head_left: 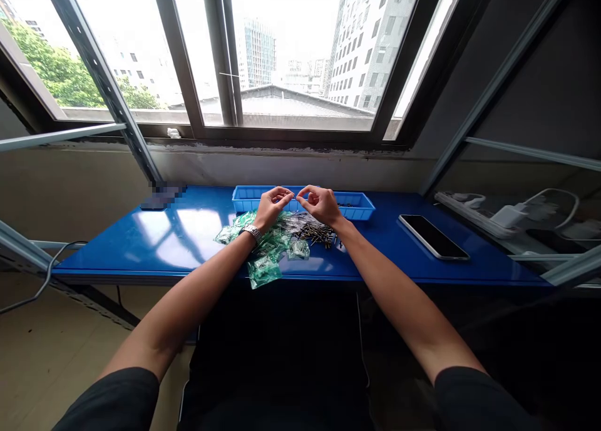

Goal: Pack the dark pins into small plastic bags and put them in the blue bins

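Note:
Over the pile on the blue table, my left hand (272, 207), with a metal watch on its wrist, is pinched closed. Facing it, with fingertips almost touching, my right hand (320, 206) is pinched too. Whatever lies between the fingers is too small to make out. Beneath the left hand are several green-and-clear plastic bags (265, 271), one hanging over the table's front edge. A loose heap of dark and brass-coloured screw-like pieces (317, 233) lies under my right hand. Behind both hands stands a long blue plastic bin (244, 201), with small dark pieces in its right part.
A phone (434, 237) lies on the right of the blue table (201, 231). Beyond it, a power strip with a white charger (509, 215) and cables sits by the metal frame. A pixelated object (162, 196) rests at the back left. A window (291, 131) rises behind.

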Motion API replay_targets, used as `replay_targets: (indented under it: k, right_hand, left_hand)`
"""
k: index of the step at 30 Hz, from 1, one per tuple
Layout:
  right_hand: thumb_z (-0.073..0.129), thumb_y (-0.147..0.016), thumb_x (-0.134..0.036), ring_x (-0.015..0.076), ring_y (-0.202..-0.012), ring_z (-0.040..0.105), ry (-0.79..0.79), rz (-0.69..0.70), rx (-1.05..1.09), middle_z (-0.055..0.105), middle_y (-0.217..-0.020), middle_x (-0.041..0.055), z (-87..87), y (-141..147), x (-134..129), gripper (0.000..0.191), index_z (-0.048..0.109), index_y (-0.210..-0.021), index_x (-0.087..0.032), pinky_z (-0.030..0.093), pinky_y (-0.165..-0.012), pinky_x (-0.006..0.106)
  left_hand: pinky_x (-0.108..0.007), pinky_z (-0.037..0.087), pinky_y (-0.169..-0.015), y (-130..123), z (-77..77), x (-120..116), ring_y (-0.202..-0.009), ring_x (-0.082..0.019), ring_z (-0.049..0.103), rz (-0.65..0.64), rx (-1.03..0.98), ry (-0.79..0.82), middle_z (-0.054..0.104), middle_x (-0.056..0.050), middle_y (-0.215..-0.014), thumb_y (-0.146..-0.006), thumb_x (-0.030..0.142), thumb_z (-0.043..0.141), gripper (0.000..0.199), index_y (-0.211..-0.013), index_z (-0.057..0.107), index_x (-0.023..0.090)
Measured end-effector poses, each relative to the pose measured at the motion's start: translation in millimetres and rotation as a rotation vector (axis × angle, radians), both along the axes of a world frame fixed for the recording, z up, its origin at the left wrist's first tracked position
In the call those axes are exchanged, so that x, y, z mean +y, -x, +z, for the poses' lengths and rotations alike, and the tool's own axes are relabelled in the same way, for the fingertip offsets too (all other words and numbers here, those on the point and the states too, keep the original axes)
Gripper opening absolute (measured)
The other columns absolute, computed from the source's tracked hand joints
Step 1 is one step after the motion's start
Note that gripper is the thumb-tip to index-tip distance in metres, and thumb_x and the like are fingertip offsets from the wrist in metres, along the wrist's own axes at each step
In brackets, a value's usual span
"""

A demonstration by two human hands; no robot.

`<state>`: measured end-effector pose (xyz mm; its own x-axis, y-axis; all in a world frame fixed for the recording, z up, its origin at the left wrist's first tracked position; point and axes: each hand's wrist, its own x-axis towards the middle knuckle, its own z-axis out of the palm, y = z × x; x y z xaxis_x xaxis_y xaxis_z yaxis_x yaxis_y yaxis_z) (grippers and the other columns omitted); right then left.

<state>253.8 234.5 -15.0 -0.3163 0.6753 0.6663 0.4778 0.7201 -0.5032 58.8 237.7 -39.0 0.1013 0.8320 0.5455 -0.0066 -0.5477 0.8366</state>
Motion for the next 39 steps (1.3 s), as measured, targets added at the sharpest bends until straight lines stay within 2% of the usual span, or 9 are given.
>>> replay_targets:
  k: [6, 9, 14, 20, 26, 33, 39]
  right_hand:
    - [0.073, -0.088, -0.053, 0.0106, -0.049, 0.038, 0.071, 0.081, -0.036, 0.047, -0.053, -0.0045, -2.4, -1.9, 3.8, 0.037, 0.076, -0.089, -0.016, 0.033, -0.052, 0.027]
    - [0.072, -0.089, -0.054, 0.0105, -0.049, 0.035, 0.059, 0.061, -0.014, 0.044, -0.053, -0.0047, -2.1, -1.4, 3.7, 0.038, 0.075, -0.085, -0.016, 0.031, -0.051, 0.027]
    - [0.071, -0.09, -0.051, 0.0106, -0.049, 0.035, 0.013, 0.035, 0.053, 0.042, -0.054, -0.0052, -0.4, -1.1, 1.4, 0.034, 0.076, -0.09, -0.017, 0.032, -0.052, 0.027]
    - [0.073, -0.088, -0.045, 0.0105, -0.051, 0.037, 0.014, 0.063, 0.058, 0.042, -0.056, -0.0051, 0.0, 0.8, -0.7, 0.028, 0.075, -0.091, -0.018, 0.035, -0.053, 0.025]
    - [0.074, -0.087, -0.044, 0.0099, -0.05, 0.037, 0.058, 0.058, 0.052, 0.043, -0.055, -0.0054, 0.4, -2.8, 1.6, 0.027, 0.072, -0.088, -0.017, 0.034, -0.052, 0.024]
    - [0.071, -0.087, -0.05, 0.0098, -0.048, 0.034, 0.142, 0.134, -0.042, 0.045, -0.053, -0.005, -8.0, -0.2, 8.4, 0.034, 0.073, -0.089, -0.016, 0.029, -0.049, 0.025]
    - [0.07, -0.087, -0.046, 0.0108, -0.051, 0.037, 0.101, 0.062, -0.008, 0.047, -0.056, -0.0033, -1.8, -3.0, 3.9, 0.03, 0.073, -0.086, -0.016, 0.033, -0.05, 0.025]
  left_hand:
    - [-0.025, 0.044, -0.061, -1.1, 0.4, -1.2, -0.068, -0.013, 0.057, -0.008, 0.001, -0.011, 0.071, -0.005, -0.085, -0.081, 0.051, 0.079, 0.037, -0.086, 0.073, 0.015]
    - [-0.027, 0.046, -0.063, -0.9, 0.6, -2.1, -0.069, -0.014, 0.058, -0.007, 0.028, -0.028, 0.071, -0.006, -0.086, -0.083, 0.05, 0.079, 0.035, -0.087, 0.073, 0.015]
    - [-0.029, 0.048, -0.067, -2.1, -0.5, -5.7, -0.076, -0.017, 0.061, 0.068, 0.149, -0.1, 0.071, -0.007, -0.087, -0.088, 0.048, 0.074, 0.032, -0.089, 0.074, 0.016]
    - [-0.029, 0.045, -0.066, -4.1, -1.6, -7.9, -0.076, -0.018, 0.061, 0.124, 0.288, -0.174, 0.072, -0.007, -0.087, -0.089, 0.045, 0.073, 0.028, -0.091, 0.074, 0.017]
    - [-0.029, 0.046, -0.067, -2.5, -1.0, -6.8, -0.079, -0.018, 0.062, 0.144, 0.226, -0.166, 0.072, -0.008, -0.091, -0.091, 0.042, 0.071, 0.025, -0.091, 0.074, 0.017]
    - [-0.028, 0.045, -0.066, -3.5, 0.7, -8.5, -0.08, -0.018, 0.062, 0.1, 0.191, -0.165, 0.072, -0.008, -0.093, -0.089, 0.048, 0.073, 0.032, -0.09, 0.073, 0.016]
    - [-0.029, 0.046, -0.067, -2.8, 0.8, -7.8, -0.081, -0.018, 0.062, 0.15, 0.194, -0.178, 0.072, -0.008, -0.093, -0.092, 0.045, 0.07, 0.027, -0.092, 0.073, 0.017]
